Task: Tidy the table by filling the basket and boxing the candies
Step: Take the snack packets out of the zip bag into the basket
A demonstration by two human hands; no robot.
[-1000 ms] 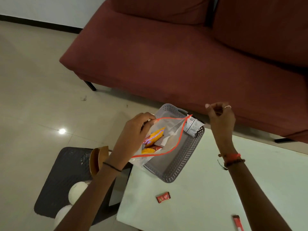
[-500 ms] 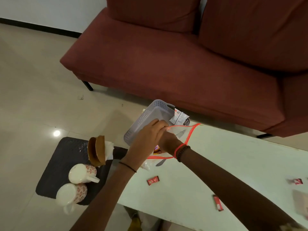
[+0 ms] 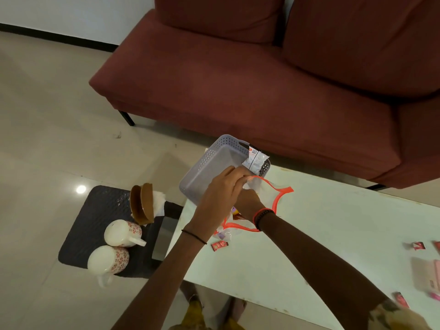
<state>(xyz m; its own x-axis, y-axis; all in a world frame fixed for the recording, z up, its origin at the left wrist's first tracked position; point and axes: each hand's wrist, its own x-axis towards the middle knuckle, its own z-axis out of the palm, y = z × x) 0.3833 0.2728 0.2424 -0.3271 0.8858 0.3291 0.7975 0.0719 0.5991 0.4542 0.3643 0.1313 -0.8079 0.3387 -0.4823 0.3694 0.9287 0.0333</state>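
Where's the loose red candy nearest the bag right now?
In the head view, the red candy lies on the white table near its left end, just this side of the red-rimmed bag.

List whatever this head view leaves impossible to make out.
All in the head view:
- Right hand: its fingers and grip, hidden behind the left hand and inside the clear plastic bag with an orange rim.
- Bag contents: only coloured slivers show between the wrists.
- Black-and-white printed sachet: print too small.
- Pink flat box: blurred, cut by the right edge.
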